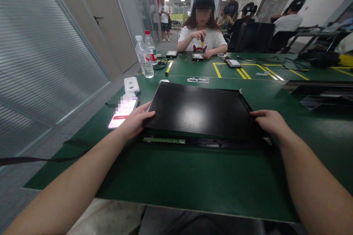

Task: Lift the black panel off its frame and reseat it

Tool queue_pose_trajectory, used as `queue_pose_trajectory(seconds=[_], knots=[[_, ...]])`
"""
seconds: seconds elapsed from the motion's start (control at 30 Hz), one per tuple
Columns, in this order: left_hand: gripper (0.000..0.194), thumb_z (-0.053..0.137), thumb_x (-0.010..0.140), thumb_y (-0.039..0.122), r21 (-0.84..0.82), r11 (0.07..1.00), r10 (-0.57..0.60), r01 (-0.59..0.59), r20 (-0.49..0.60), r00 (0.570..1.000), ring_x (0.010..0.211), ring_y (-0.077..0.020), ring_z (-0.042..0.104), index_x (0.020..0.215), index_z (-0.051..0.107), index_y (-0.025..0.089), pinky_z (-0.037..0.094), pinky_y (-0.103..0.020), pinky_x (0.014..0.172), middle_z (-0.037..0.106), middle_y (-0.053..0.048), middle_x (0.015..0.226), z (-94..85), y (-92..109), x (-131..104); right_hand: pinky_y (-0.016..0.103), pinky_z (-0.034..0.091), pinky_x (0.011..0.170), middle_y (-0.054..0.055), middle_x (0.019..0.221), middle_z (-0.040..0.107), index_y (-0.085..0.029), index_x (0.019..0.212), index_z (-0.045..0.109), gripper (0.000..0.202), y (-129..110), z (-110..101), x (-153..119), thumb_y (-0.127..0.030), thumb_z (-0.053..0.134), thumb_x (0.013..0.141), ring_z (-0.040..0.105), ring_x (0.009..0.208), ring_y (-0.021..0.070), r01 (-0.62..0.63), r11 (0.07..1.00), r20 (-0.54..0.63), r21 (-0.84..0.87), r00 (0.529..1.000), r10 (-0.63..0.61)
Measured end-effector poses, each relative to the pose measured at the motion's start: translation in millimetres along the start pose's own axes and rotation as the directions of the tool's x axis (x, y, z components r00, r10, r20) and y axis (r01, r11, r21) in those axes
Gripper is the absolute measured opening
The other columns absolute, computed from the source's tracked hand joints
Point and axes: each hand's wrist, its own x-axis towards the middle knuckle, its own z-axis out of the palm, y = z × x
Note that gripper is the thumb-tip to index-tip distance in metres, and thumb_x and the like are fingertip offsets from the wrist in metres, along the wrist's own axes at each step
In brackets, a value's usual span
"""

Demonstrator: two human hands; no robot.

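Note:
A flat black screen panel (190,108) with a glossy light reflection lies tilted over a shallow black frame (201,142). Along the frame's near side runs a narrow green circuit board (164,140). My left hand (137,119) grips the panel's left edge, thumb on top and the other fingers partly hidden below. At the right edge, my right hand (268,121) is closed with its fingers pinching where panel and frame meet; its lower fingers are hidden. The frame's right wall (244,100) shows beside the panel.
Left of the panel are a lit phone (124,112), a white power bank (131,85) and two plastic bottles (145,58). Small white pieces (198,80) lie beyond it. Across the green table (193,180), a person (202,33) holds a screwdriver over a hard drive (197,57). Dark panels (325,95) lie right.

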Motion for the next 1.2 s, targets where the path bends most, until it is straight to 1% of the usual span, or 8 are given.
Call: queue_pose_trajectory(seconds=[0.17,0.3,0.5,0.67,0.77,0.87,1.03,1.2], knots=[[0.08,0.086,0.077,0.012,0.001,1.0,-0.002,0.002,0.007,1.0,0.108,-0.0324,0.085,0.154,0.067,0.016,0.071,-0.038,0.089,0.086,-0.013,0.124,-0.6,0,0,0.032,0.054,0.06,0.008,0.082,0.08,-0.022,0.098,0.089,0.043,3,1,2,-0.003,0.067,0.066,0.068,0.062,0.0205,0.004,0.999,-0.019,0.049,1.0,-0.003],[0.081,0.086,0.077,0.014,0.003,1.0,-0.003,0.003,0.003,1.0,0.111,-0.0337,0.084,0.156,0.066,0.018,0.071,-0.038,0.089,0.086,-0.013,0.125,-3.2,-1,1,0.031,0.053,0.057,0.008,0.08,0.08,-0.021,0.1,0.09,0.044,6,2,4,-0.005,0.066,0.067,0.067,0.061,0.0199,0.017,0.995,-0.01,0.101,1.0,-0.016],[0.08,0.087,0.078,0.016,0.013,1.0,0.006,-0.006,0.003,1.0,0.109,-0.0332,0.084,0.155,0.066,0.016,0.07,-0.037,0.088,0.087,-0.013,0.121,-5.7,-2,3,0.03,0.056,0.066,0.007,0.089,0.082,-0.022,0.096,0.089,0.043,1,1,-1,-0.001,0.064,0.068,0.072,0.073,0.0208,-0.003,0.994,-0.025,0.108,1.0,0.006],[0.076,0.087,0.078,0.016,0.024,1.0,0.009,-0.009,0.001,1.0,0.113,-0.0347,0.083,0.152,0.068,0.016,0.07,-0.04,0.092,0.086,-0.014,0.124,-3.9,-2,2,0.033,0.055,0.062,0.007,0.077,0.077,-0.023,0.098,0.089,0.043,0,2,-3,-0.002,0.064,0.07,0.07,0.068,0.0232,-0.048,0.99,0.014,0.129,0.999,0.046],[0.075,0.087,0.078,0.016,0.024,1.0,0.007,-0.007,0.001,1.0,0.114,-0.0348,0.083,0.151,0.069,0.018,0.07,-0.041,0.093,0.086,-0.013,0.125,-4.6,-2,2,0.034,0.056,0.065,0.008,0.081,0.078,-0.023,0.095,0.089,0.042,0,2,-3,0.0,0.064,0.069,0.071,0.071,0.0232,-0.031,0.991,-0.002,0.129,1.0,0.031],[0.074,0.087,0.078,0.015,0.02,1.0,0.001,-0.001,-0.007,1.0,0.111,-0.0339,0.084,0.15,0.069,0.016,0.07,-0.04,0.091,0.086,-0.013,0.123,-6.2,-2,3,0.034,0.056,0.067,0.008,0.085,0.08,-0.023,0.092,0.088,0.04,-2,1,-3,0.0,0.064,0.068,0.07,0.072,0.0224,-0.01,0.992,-0.015,0.129,1.0,0.012],[0.072,0.088,0.077,0.012,0.0,1.0,-0.007,0.007,-0.013,1.0,0.104,-0.0301,0.085,0.147,0.07,0.015,0.07,-0.033,0.084,0.087,-0.012,0.119,-7.7,-4,3,0.032,0.053,0.063,0.008,0.084,0.08,-0.022,0.094,0.088,0.036,-5,0,-5,-0.004,0.066,0.072,0.066,0.067,0.0208,-0.024,0.994,-0.03,0.106,0.999,0.028],[0.067,0.085,0.082,0.012,0.02,1.0,-0.002,0.002,0.022,1.0,0.103,-0.0301,0.086,0.146,0.071,0.018,0.072,-0.037,0.087,0.087,-0.011,0.12,-6.2,-5,2,0.033,0.053,0.063,0.008,0.085,0.079,-0.022,0.093,0.087,0.029,-3,1,-4,-0.009,0.069,0.075,0.067,0.068,0.0211,-0.002,0.997,-0.051,0.08,0.999,0.007]])
